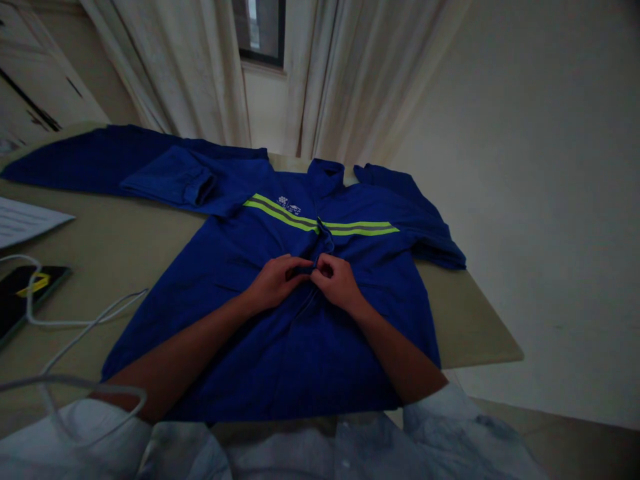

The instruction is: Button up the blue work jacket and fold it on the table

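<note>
A blue work jacket (300,347) lies spread out on the table, collar away from me. Across its chest runs a yellow-green and grey reflective stripe, with a white logo above it on the left. At the middle of the front opening, my left hand (277,280) pinches the edge of the jacket's placket between thumb and fingers. My right hand (337,280) has its fingers curled and pinched on the same placket edge, its fingertips meeting the left ones. Whatever small fastener may be between the fingertips is hidden.
Another blue garment (90,160) lies along the table's far left. A printed paper (30,220), a dark flat device (20,293) with a yellow mark and a white cable (95,323) are on the left. Curtains (185,67) and a wall (540,200) bound the table (475,320).
</note>
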Tool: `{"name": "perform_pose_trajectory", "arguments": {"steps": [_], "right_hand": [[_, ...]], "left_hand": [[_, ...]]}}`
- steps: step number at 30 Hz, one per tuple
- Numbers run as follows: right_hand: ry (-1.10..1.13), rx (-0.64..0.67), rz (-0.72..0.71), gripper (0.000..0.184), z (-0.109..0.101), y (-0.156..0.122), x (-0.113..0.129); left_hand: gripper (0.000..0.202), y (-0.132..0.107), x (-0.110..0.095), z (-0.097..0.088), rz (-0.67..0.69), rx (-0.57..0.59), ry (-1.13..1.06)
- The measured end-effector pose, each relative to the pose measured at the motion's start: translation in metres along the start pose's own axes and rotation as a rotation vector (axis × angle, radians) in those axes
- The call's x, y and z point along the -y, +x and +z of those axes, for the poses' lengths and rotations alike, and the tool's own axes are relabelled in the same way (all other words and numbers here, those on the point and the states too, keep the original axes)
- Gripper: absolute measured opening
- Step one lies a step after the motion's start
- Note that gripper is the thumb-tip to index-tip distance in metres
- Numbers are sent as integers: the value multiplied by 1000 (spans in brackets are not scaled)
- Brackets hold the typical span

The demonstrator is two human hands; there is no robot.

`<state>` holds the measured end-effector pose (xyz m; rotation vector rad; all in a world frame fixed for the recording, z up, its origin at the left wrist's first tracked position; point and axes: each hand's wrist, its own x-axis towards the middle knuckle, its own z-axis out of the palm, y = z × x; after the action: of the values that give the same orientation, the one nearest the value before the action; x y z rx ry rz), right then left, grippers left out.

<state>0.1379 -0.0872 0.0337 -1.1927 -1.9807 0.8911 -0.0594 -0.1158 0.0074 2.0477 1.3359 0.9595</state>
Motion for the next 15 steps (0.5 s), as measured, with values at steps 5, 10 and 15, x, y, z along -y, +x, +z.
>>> {"name": "perform_pose_trajectory", "arguments": {"steps": [5,10,15], "right_hand": [[36,24,-17,15,-3,0,-1],[-2,-50,-108,18,-2,-3,0],[55,-47,-68,34,2,-5,1]], "left_hand": [[37,-1,-6,-4,-43,21,-127],[25,-1,-11,-6,-60,-5,-135],[15,-1,-7,-5,11,-3,31]]}}
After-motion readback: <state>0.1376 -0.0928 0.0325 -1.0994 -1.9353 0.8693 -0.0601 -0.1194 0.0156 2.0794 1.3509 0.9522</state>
